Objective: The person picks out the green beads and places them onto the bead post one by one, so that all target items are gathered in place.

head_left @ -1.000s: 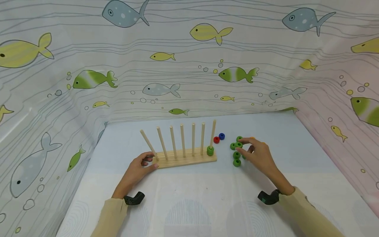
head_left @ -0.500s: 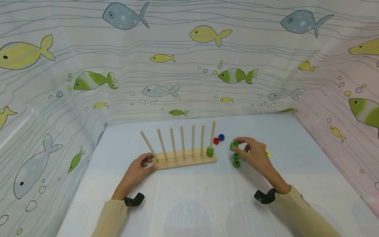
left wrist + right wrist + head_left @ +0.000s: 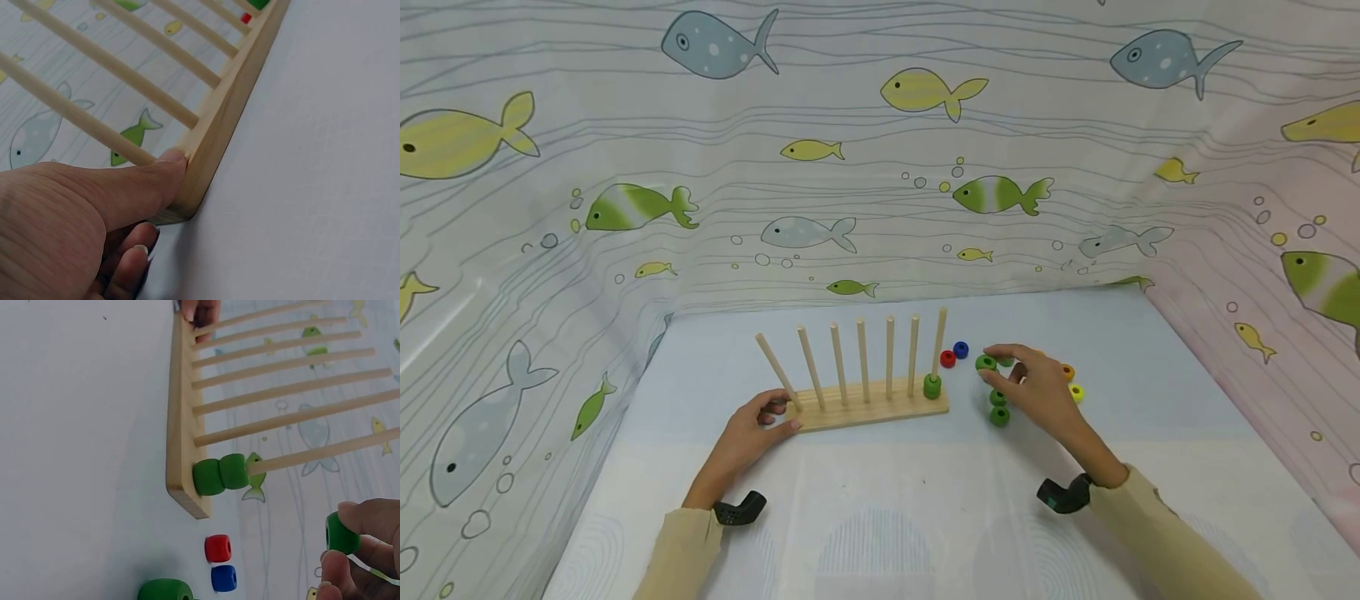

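A wooden peg rack (image 3: 868, 411) with several upright dowels stands mid-table. My left hand (image 3: 747, 437) grips its left end, thumb (image 3: 164, 178) on the front edge in the left wrist view. Two green beads (image 3: 220, 474) are stacked on the rightmost peg. My right hand (image 3: 1043, 392) pinches another green bead (image 3: 342, 534) between thumb and fingers, held above the table to the right of the rack. Below that hand lie more green beads (image 3: 998, 415), some partly hidden by it.
A red bead (image 3: 948, 358) and a blue bead (image 3: 961, 350) lie just right of the rack's end. Beyond my right hand are an orange bead (image 3: 1067, 372) and a yellow bead (image 3: 1077, 393). A fish-printed sheet (image 3: 910, 167) rises behind the table.
My right hand has lifted a green bead from the loose group and moved left with it toward the rack. The left hand stays on the rack's end.
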`<act>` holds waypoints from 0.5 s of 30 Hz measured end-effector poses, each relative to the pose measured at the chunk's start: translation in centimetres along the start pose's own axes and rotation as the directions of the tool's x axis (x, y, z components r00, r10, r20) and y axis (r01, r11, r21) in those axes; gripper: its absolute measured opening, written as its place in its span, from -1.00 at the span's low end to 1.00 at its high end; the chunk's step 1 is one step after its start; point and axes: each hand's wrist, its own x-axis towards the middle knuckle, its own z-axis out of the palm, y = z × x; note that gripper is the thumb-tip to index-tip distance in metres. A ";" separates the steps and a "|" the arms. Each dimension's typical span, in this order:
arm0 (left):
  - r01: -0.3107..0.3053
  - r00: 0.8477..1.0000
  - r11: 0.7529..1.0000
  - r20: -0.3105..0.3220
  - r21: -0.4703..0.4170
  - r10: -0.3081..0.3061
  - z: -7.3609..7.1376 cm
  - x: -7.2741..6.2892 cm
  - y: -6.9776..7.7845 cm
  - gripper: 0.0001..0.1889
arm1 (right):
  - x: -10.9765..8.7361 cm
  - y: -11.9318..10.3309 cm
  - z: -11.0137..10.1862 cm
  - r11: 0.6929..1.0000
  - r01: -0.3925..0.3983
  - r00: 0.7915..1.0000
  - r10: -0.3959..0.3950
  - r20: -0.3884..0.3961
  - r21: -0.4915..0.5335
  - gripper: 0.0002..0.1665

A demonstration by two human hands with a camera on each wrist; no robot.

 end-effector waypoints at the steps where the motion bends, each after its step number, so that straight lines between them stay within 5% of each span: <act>1: -0.003 1.000 1.000 0.000 -0.003 0.003 0.0 0.0 0.0 -0.34 | 0.1 -0.1 0.0 1.000 0.004 1.000 -0.004 -0.001 0.001 -0.55; 15: -0.002 1.000 1.000 -0.003 0.002 0.002 0.1 0.1 -0.1 -0.35 | 1.2 -1.4 0.7 0.996 0.056 0.998 -0.054 -0.026 0.063 -0.55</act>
